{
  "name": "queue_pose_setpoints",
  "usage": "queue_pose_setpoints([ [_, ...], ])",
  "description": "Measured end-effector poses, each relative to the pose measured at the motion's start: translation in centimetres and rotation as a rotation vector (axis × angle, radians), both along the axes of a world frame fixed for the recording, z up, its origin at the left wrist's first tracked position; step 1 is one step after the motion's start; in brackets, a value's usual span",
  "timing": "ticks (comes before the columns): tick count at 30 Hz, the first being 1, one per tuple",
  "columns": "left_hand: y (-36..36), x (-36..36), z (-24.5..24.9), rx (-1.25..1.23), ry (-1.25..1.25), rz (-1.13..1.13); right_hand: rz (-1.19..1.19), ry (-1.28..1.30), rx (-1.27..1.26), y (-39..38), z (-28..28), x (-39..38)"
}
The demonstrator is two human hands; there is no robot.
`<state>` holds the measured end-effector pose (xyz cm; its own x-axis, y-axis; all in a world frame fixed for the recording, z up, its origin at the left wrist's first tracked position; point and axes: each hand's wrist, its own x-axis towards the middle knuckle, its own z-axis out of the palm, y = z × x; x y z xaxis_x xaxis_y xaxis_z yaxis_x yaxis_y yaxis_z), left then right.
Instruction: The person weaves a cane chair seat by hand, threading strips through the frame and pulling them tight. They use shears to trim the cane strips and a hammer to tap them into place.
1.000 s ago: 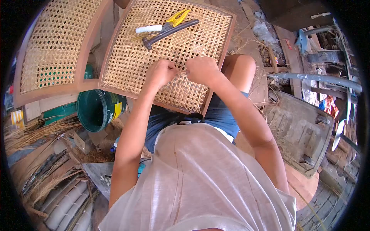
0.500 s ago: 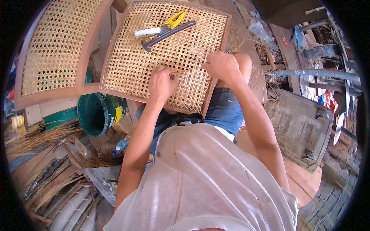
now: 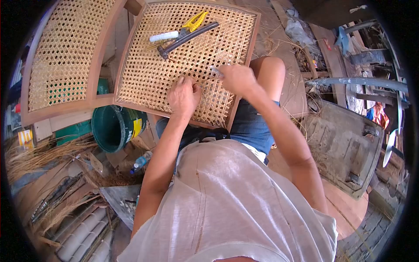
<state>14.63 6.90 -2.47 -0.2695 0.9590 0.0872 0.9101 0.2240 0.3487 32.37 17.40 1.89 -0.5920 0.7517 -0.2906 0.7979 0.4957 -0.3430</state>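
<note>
A woven cane seat panel (image 3: 144, 83) in a wooden frame lies across my lap. My left hand (image 3: 184, 97) rests on its lower middle, fingers curled in and thumb bent; whatever they pinch is hidden. Over the right part of the weave is my right hand (image 3: 238, 80), closed and slightly blurred. A small grey, metal-looking piece (image 3: 214, 70) sticks out of its fingers to the left. Farther up the panel lie a dark-handled hammer (image 3: 190, 39), yellow-handled pliers (image 3: 195, 21) and a white roll-shaped piece (image 3: 164, 36).
The caned chair back (image 3: 65, 52) stands at the left, joined to the seat frame. Below it is a dark green bucket (image 3: 107, 129), with a plastic bottle (image 3: 140, 162) nearby. A grey wheeled board (image 3: 340, 148) lies at the right, and loose cane strands (image 3: 30, 159) at the left.
My right hand has moved left and slightly down, toward my left hand, and the grey piece now shows at its fingers. My left hand stays at nearly the same spot on the weave.
</note>
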Motion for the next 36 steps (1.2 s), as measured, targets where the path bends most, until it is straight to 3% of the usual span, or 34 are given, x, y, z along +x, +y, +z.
queue_pose_setpoints([
  [1,0.0,0.1,0.1,-0.042,-0.009,0.016,-0.01,-0.067,-0.028,1.2,0.8,1.0],
  [5,-0.1,-0.4,2.0,-0.066,-0.052,0.019,-0.086,0.059,0.064,2.3,0.0,3.9],
  [7,-0.1,-2.6,3.9,0.314,0.041,0.012,-0.094,0.09,0.123,2.4,-1.8,4.8],
  [8,0.0,-4.0,4.9,0.308,0.043,0.014,-0.157,0.293,-0.127,2.6,-2.6,5.7],
  [9,0.1,-5.5,6.1,0.372,0.231,-0.024,-0.217,0.492,-0.382,2.6,-3.1,6.3],
  [10,0.2,-6.8,6.7,0.44,0.421,-0.064,-0.214,0.494,-0.386,2.3,-2.1,6.5],
  [11,0.2,-7.9,6.6,0.44,0.426,-0.059,-0.31,0.683,-0.656,1.9,-0.9,7.0],
  [12,0.1,-8.9,6.4,0.034,-0.185,0.092,-0.404,0.866,-0.932,1.4,0.0,7.1],
  [13,-0.1,-9.7,6.0,-0.379,-0.793,0.237,-0.398,0.867,-0.935,1.3,0.0,7.1],
  [14,-1.1,-10.1,5.0,-0.18,-1.146,0.193,-0.376,0.963,-1.02,1.2,-0.1,7.0],
  [15,-1.5,-9.8,5.3,-0.181,-1.144,0.196,-0.357,1.057,-1.106,1.1,-0.4,6.9],
  [17,-2.9,-8.9,5.8,0.1,-1.189,0.057,-0.359,1.117,-1.16,0.9,-1.6,6.6],
  [19,-4.7,-8.2,6.4,0.046,-1.085,0.106,-0.197,0.89,-0.756,0.9,-1.9,5.1],
  [21,-6.5,-8.6,4.8,0.121,-1.126,0.211,-0.246,0.81,-0.749,0.8,-1.4,3.7],
  [24,-7.4,-9.9,3.3,0.077,-1.059,0.303,0.115,0.71,-0.059,0.8,-0.9,0.8],
  [27,-7.2,-9.8,3.2,0.021,-0.926,0.338,0.258,0.672,-0.003,1.3,-0.3,-1.7],
  [29,-7.0,-9.7,3.1,0.039,-0.874,0.324,0.307,0.807,-0.075,1.4,-0.9,-2.9],
  [31,-6.8,-9.9,2.4,0.076,-0.896,0.35,0.388,0.477,-0.184,1.8,-0.7,-3.2],
  [32,-6.9,-10.1,2.2,0.075,-0.892,0.356,0.464,0.375,-0.035,2.2,-1.1,-2.5],
  [36,-7.1,-10.4,1.6,0.037,-0.879,0.352,0.474,0.128,0.024,4.3,-3.1,-0.2],
])
